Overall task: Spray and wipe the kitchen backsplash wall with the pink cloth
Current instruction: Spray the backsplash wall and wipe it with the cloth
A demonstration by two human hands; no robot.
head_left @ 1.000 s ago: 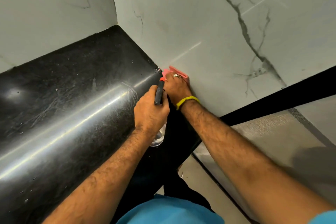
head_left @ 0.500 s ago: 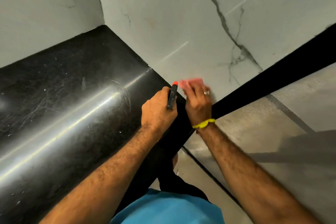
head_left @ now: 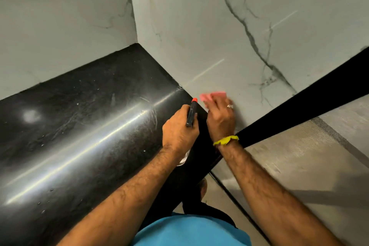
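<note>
Pink cloth (head_left: 212,96) pressed flat vs. white marble-look backsplash wall (head_left: 219,36), low on the wall, just above & right of black countertop's (head_left: 79,116) front corner. Blurred at edges. Right hand (head_left: 220,120) spread over it, fingers flat on the fabric, palm toward wall; only top strip of cloth showing past fingertips. Ring (head_left: 230,106) on one finger, yellow band (head_left: 225,140) round the wrist.

Left hand (head_left: 179,132) closed round spray bottle (head_left: 192,113): black head w/ red-orange nozzle tip sticking up out of the fist, aimed toward wall, close beside the cloth but not touching. Bit of clear bottle body visible under the hand; rest hidden.

Countertop glossy, scuffed, w/ streaks of reflected light & small pale specks. Grey veins running diag. across wall, right of cloth. Black strip along wall base at right, grey floor (head_left: 299,166) below. Blue shirt (head_left: 191,231) at bottom edge.
</note>
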